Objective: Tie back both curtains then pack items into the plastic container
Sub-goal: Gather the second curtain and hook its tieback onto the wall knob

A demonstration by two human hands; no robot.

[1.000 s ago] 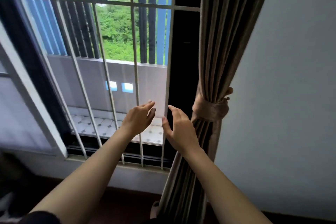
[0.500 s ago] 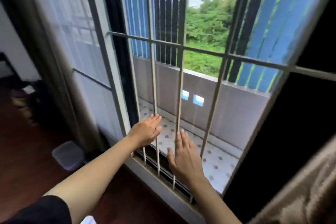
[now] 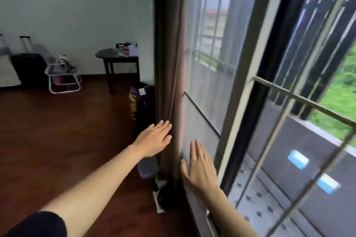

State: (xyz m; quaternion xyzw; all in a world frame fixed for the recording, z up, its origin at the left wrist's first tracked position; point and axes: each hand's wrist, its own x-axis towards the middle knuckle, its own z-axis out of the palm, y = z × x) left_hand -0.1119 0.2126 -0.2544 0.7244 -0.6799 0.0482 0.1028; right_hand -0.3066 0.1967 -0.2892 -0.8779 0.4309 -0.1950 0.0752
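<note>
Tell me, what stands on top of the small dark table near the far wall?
On the small dark table stand a few blurred items, one white, one with red. What they are cannot be told, and anything behind them is hidden.

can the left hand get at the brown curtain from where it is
Probably yes: the left hand is open, its fingertips right at the hanging brown curtain, with nothing between them. The right hand is beside the curtain, not blocking.

No readable text, labels or numbers.
</note>
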